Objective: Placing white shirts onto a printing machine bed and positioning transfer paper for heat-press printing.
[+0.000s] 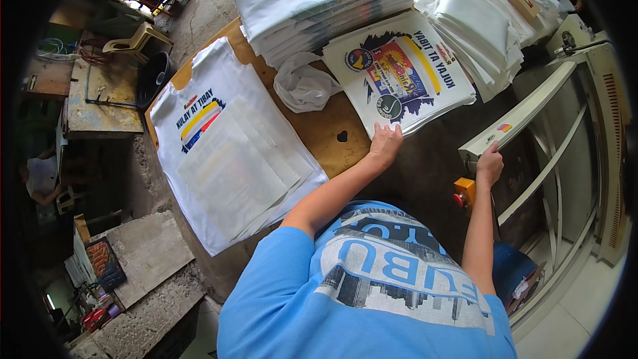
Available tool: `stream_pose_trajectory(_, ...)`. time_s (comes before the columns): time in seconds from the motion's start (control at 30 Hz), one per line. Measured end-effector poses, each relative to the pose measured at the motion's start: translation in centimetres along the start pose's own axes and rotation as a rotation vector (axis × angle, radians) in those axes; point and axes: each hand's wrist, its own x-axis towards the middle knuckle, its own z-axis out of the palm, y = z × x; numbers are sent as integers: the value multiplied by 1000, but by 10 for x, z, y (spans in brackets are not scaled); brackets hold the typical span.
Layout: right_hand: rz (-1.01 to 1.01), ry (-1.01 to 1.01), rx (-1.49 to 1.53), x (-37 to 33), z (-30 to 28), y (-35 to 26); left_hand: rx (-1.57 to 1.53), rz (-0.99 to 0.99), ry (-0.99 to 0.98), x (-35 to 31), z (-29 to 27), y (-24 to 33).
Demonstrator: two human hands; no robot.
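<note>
My left hand (pixel 385 145) is at the near corner of a stack of printed transfer sheets (pixel 435 96), its fingers closed on the edge of a sheet. Mirrored lettering and a colourful design cover the top sheet. My right hand (pixel 490 165) grips the front bar (pixel 518 114) of a cream-coloured press machine; its fingertips are partly hidden. Just below that bar sits a yellow box with a red button (pixel 463 194). To the left, a white printed T-shirt (pixel 174 159) lies flat, with translucent backing sheets (pixel 232 166) partly over its print.
Folded white shirts (pixel 325 0) are piled at the far side of the wooden table (pixel 332 149). Crumpled white material (pixel 304 83) lies beside them. More white sheets (pixel 468 20) stand at the back right. A chair (pixel 138 41) and a black bucket (pixel 153 80) are at the far left.
</note>
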Motion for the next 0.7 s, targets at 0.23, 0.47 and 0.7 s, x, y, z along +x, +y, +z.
stream_pose_trajectory(0.23,15,-38,-50,6,4,9,3,-57,374,1,12,-13)
stream_pose_trajectory(0.47,-38,-40,-44,13,13,15,-116,45,82,9,17,-6)
stream_pose_trajectory(0.7,22,-37,-30,16,15,18,179,-36,351,3,15,-16)
